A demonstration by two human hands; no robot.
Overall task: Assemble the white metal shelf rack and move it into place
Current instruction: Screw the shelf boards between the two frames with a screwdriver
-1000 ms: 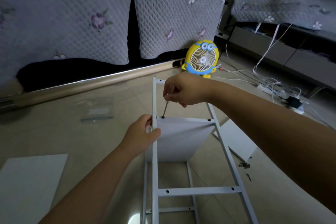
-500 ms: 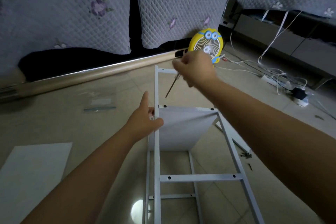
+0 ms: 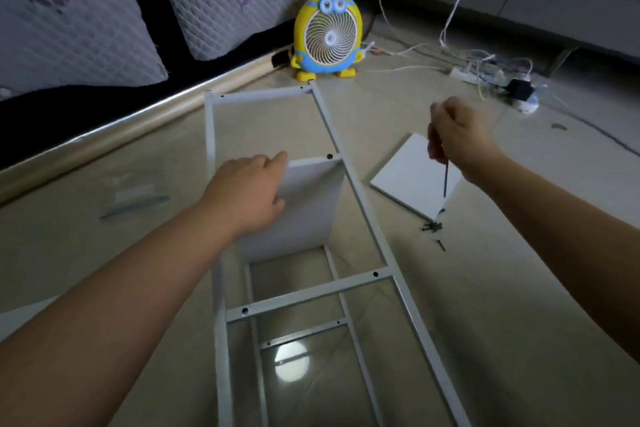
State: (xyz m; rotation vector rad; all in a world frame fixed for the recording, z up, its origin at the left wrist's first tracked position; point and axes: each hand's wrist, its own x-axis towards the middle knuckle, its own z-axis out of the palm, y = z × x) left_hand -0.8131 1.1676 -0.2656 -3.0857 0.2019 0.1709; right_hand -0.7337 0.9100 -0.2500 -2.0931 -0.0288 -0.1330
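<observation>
The rack [image 3: 368, 218] lies flat on the floor, its far end almost touching the yellow fan [image 3: 327, 35]. One shelf panel [image 3: 304, 208] stands on edge between the rails. Our left hand [image 3: 249, 194] rests on the panel's upper left corner, fingers mostly straight, steadying it. Our right hand [image 3: 457, 135] is well apart from it, out past the right rail. It is clamped around a screwdriver [image 3: 445, 180] whose tip points down at the loose screws [image 3: 432, 226].

As we judge it, the main risk is the panel. The hole at its right corner looks unfilled, so easing off with the left hand could let it tip or twist. The screws lie scattered beside the spare panel [image 3: 408, 180], so a careless poke with the tip could send them skidding over the smooth tile or scratch the panel's corner. Reaching right may also drag the frame with us.

There is open room along the near right of the floor. Toward the left edge the floor ends at the sofa base [image 3: 104, 139], with a plastic bag [image 3: 133, 201] between it and the rack. At the far right, cables and a power strip [image 3: 485, 73] wait to snag a rail when the rack is lifted.
</observation>
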